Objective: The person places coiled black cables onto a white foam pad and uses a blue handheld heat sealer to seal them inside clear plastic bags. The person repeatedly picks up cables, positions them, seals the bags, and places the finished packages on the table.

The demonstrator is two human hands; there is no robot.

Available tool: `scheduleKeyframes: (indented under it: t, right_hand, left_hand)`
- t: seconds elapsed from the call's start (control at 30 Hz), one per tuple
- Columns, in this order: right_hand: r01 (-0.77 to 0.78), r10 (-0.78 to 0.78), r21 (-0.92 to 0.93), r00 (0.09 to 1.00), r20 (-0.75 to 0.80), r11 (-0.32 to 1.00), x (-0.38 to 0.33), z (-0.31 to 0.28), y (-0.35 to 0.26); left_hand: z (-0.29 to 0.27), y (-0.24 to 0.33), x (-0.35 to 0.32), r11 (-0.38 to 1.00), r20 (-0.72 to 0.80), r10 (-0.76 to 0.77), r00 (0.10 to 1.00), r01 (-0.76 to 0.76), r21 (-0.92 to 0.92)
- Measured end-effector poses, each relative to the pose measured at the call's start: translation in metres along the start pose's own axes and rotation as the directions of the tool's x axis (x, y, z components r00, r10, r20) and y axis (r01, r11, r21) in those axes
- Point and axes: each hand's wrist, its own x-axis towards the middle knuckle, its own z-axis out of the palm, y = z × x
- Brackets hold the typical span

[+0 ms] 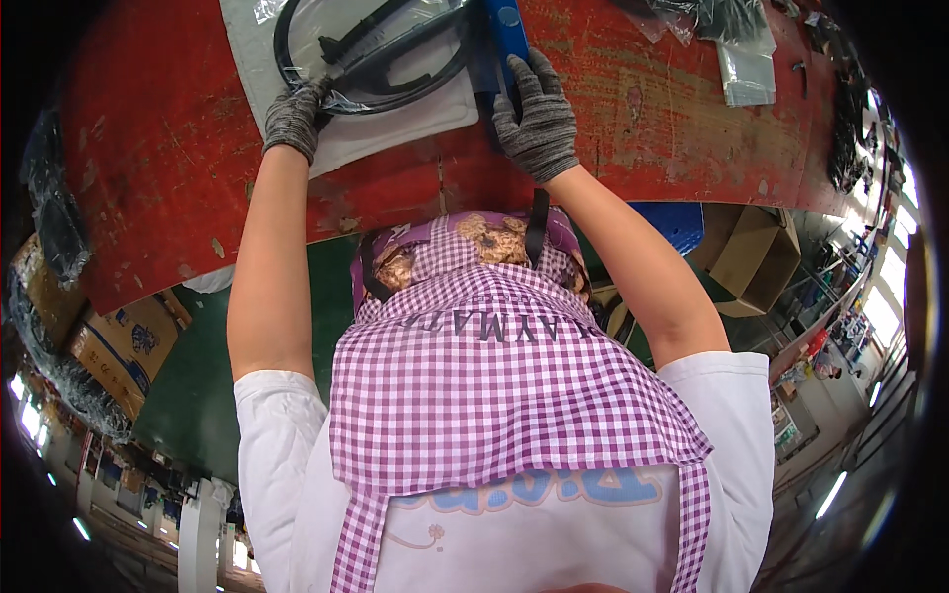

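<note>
From the head camera we are looking down on a left hand (293, 121) in a streaky grey knitted glove, its fingers bunching narrowly on the near-left edge of a clear plastic bag (326, 20). Through the glossy, crinkled film we are seeing black parts (425, 87) — a smooth curved band and straighter pieces — lying above a flat, pale sheet (395, 140). The right hand (541, 119), wearing a matching knit glove, is holding the near end of a smooth blue bar (509, 30) between thumb and fingers, at the bag's right side. Underneath, a red tabletop (672, 128) is showing scuffed, chipped paint, with a flat clear packet (746, 74) lying toward its far right. Closest to us, a purple-and-white gingham apron (474, 395) is covering part of a white shirt (554, 539), and a brown cardboard box (129, 346) is sitting at lower left. The top edge is cutting off the bag, sheet and bar, while glare is breaking up the black outlines. We are not managing to tell how far the right fingertips are wrapping beneath the bar.
</note>
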Motion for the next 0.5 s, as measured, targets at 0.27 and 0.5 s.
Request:
scheduleKeyframes:
  t: [0.27,0.5]
  right_hand:
    - [-0.024,0.024,-0.002,1.0,0.021,1.0,-0.002,0.0007,-0.0002]
    - [-0.003,0.004,-0.037,1.0,0.029,0.999,0.0009,0.0014,-0.0056]
  left_hand:
    - [0.0002,-0.0008,0.0007,1.0,-0.008,-0.017,1.0,0.017,-0.015]
    - [-0.0051,-0.0025,-0.0019,0.999,0.08,0.049,0.996,-0.048,-0.021]
